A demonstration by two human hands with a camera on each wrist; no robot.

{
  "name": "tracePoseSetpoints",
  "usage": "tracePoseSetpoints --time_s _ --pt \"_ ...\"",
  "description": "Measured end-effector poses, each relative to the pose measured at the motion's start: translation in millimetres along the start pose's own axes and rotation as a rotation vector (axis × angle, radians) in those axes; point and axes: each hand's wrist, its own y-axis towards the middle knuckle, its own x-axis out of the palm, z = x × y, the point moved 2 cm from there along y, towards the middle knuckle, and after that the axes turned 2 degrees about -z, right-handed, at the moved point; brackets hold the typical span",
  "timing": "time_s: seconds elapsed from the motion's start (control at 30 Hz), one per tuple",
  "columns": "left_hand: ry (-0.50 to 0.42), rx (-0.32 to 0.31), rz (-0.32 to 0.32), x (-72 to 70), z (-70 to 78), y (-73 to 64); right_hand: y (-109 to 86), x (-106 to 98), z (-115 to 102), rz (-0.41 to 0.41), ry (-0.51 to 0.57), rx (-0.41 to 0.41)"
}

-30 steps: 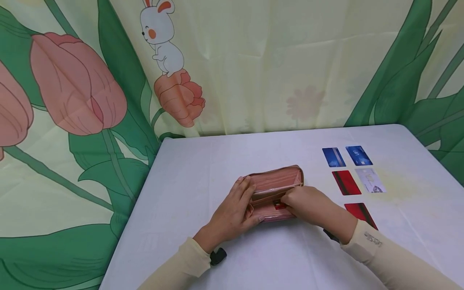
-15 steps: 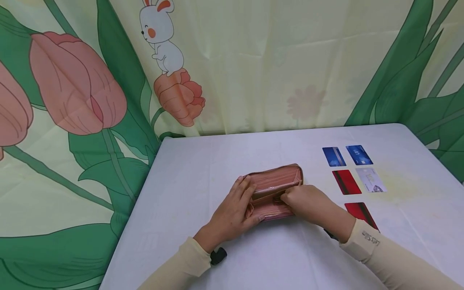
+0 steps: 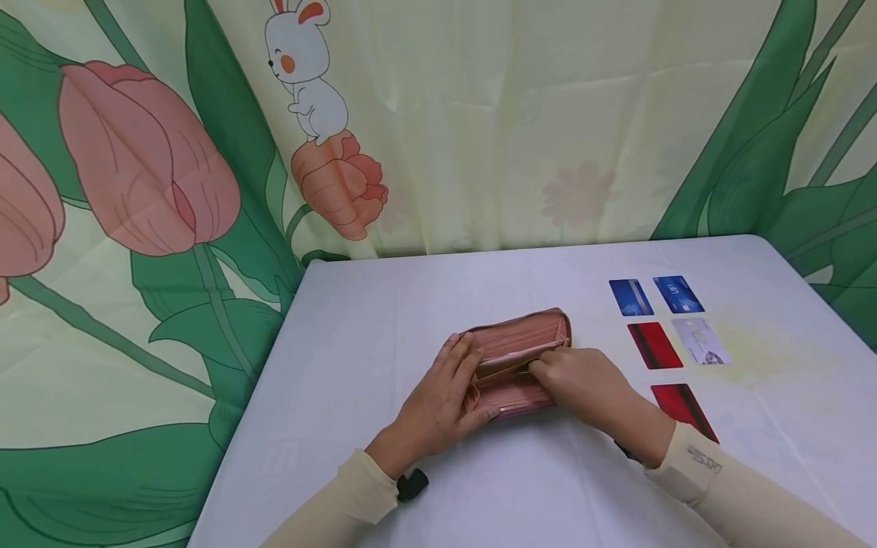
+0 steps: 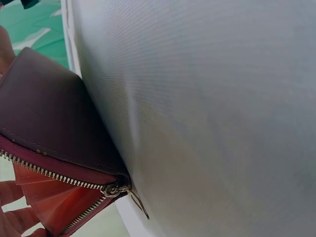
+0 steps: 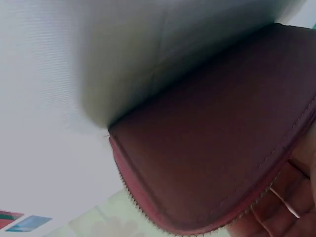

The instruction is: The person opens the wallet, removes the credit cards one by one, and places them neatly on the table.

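Observation:
A pink zip wallet point(image 3: 524, 399) stands unzipped and spread on the table, its pleated slots facing up. My left hand point(image 3: 438, 399) grips its left end, thumb along the front edge and fingers over the back flap. The fingers of my right hand point(image 3: 578, 384) are curled down into the right part of the wallet and pinch a card, which is almost wholly hidden between the hand and the lining. Both wrist views show the wallet's dark outer cover point(image 5: 212, 133); a brass zip pull point(image 4: 116, 190) hangs at one corner in the left wrist view.
On the table's right side lie two blue cards point(image 3: 632, 297), a red card point(image 3: 655, 345), a pale card point(image 3: 700, 340) and another red card point(image 3: 684, 409) close to the right forearm. A white cloth covers the table point(image 3: 356, 327); a printed curtain point(image 3: 466, 152) hangs behind.
The red card seen at my right fingertips one second ago has moved back and down into the wallet, out of sight. My right hand has shifted slightly up and left; the left hand holds still.

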Motion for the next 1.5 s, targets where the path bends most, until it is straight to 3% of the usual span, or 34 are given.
tracePoseSetpoints --time_s 0.17,0.37,0.53,0.9,1.17,1.5 --pt "-0.006 0.002 0.002 -1.0 0.6 -0.4 -5.1 -6.7 1.7 0.118 0.041 -0.03" --pt "0.003 0.008 0.011 -0.6 1.2 0.2 -14.2 -25.3 8.3 0.191 0.177 -0.025" --pt "0.01 0.009 0.02 -0.6 1.2 0.1 -22.9 -37.8 16.1 0.267 0.222 -0.03" --pt "0.005 0.003 0.001 0.6 1.3 0.0 -46.3 -50.0 37.1 0.345 0.291 0.032" --pt "0.009 -0.002 0.01 1.3 0.6 0.1 -71.1 -63.6 61.2 0.339 0.232 0.158" --pt "0.012 0.006 0.027 1.9 -0.2 -0.3 -104.2 -63.9 89.4 0.225 0.216 0.398"
